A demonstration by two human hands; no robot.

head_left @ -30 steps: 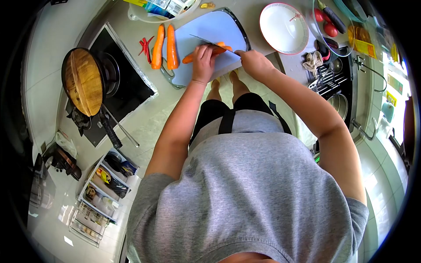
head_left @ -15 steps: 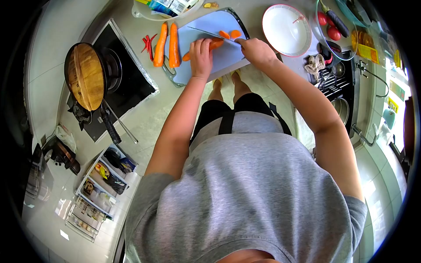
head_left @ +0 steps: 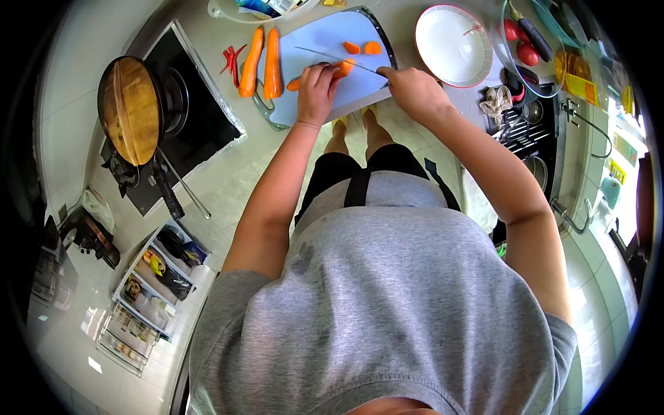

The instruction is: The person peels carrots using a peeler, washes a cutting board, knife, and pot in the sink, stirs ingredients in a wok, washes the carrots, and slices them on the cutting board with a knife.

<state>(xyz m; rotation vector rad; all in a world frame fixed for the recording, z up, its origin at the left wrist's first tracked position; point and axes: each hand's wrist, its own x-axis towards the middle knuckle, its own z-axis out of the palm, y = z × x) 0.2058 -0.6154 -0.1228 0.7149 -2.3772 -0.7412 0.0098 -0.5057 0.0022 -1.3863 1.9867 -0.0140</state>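
My left hand (head_left: 317, 91) is closed around a carrot (head_left: 344, 67) that lies on the blue cutting board (head_left: 304, 41). Part of this carrot is hidden under the fingers. My right hand (head_left: 413, 91) grips the handle of a kitchen knife (head_left: 332, 57), its thin blade pointing left across the board, just above the carrot's cut end. Two cut carrot pieces (head_left: 372, 48) lie on the board beyond the blade. Two whole carrots, one of them this long carrot (head_left: 272, 63), rest at the board's left side, beside several red chillies (head_left: 235, 61).
Right of the board stands a white bowl (head_left: 453, 47) with a red rim. Farther right, a clear bowl holds tomatoes (head_left: 528, 54) and an eggplant (head_left: 534, 34). A pan with a wooden lid (head_left: 131, 111) sits on the black stove (head_left: 200, 97) at left.
The knife blade has moved a little toward me, away from the cut pieces, with my right hand. My left hand still holds the carrot. The view has shifted slightly.
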